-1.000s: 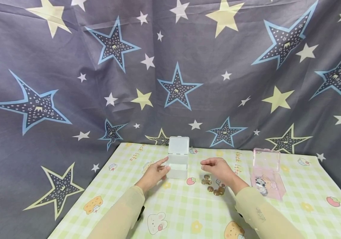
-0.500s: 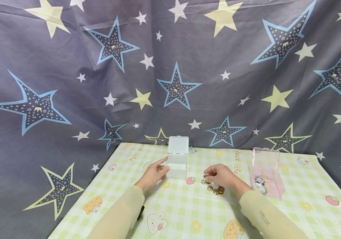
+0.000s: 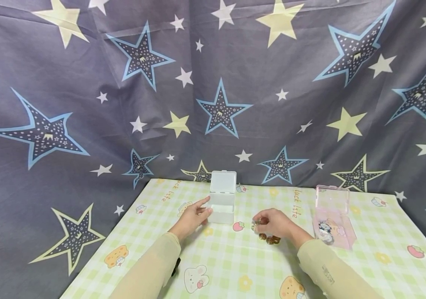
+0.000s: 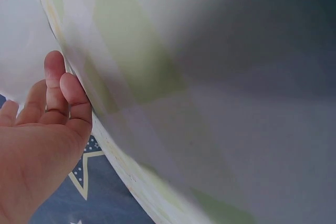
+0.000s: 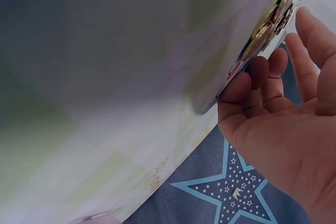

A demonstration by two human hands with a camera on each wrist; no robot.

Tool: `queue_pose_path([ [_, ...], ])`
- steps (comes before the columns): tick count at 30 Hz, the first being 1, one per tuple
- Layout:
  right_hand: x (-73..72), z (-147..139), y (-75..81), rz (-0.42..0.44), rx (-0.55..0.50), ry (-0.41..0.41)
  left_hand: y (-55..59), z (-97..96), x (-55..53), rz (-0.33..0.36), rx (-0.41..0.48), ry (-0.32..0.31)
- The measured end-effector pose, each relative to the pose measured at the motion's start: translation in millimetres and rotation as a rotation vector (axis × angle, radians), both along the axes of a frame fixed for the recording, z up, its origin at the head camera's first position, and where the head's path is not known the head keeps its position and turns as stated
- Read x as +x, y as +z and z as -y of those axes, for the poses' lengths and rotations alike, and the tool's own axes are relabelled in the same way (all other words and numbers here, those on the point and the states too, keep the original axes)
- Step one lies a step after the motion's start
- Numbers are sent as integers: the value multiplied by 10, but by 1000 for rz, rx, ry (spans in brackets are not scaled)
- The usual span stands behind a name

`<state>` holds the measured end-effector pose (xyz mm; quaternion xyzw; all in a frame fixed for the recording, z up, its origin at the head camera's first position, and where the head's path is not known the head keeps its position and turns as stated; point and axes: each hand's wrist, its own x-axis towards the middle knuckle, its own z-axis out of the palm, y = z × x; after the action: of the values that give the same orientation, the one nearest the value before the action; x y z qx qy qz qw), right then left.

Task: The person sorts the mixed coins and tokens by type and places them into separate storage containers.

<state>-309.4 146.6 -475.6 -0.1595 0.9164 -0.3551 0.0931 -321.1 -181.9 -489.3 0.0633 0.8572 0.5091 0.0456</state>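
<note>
A white box (image 3: 222, 216) with its lid raised stands near the back of the table. My left hand (image 3: 192, 217) touches its left side, with loosely bent fingers beside the white wall (image 4: 23, 40) in the left wrist view. Farther right, my right hand (image 3: 277, 223) is low over a loose group of gold-coloured coins (image 3: 270, 240). In the right wrist view its fingertips (image 5: 235, 87) are down at the table by the coins (image 5: 268, 24), the thumb apart from the fingers. Part of the coin group is hidden under the hand.
To the right stands a clear pink box (image 3: 341, 236) with its lid up; small black-and-white things lie in it. A green checked cloth (image 3: 220, 261) with cartoon prints covers the table. A dark star-patterned curtain (image 3: 175, 158) hangs behind the back edge.
My right hand has come down from beside the white box onto the coins, moving slightly right and toward me. The left hand stays at the white box.
</note>
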Motion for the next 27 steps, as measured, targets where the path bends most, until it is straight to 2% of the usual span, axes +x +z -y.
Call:
queue_pose_path([
  [7,25,27,-24,-14,20,35,9,-1,5,-4,0,-3],
  [14,32,60,-44,-31,52,8,14,0,3,0,7,-9],
  [27,42,103,-36,-19,-16,-7,11,1,15,8,8,-7],
])
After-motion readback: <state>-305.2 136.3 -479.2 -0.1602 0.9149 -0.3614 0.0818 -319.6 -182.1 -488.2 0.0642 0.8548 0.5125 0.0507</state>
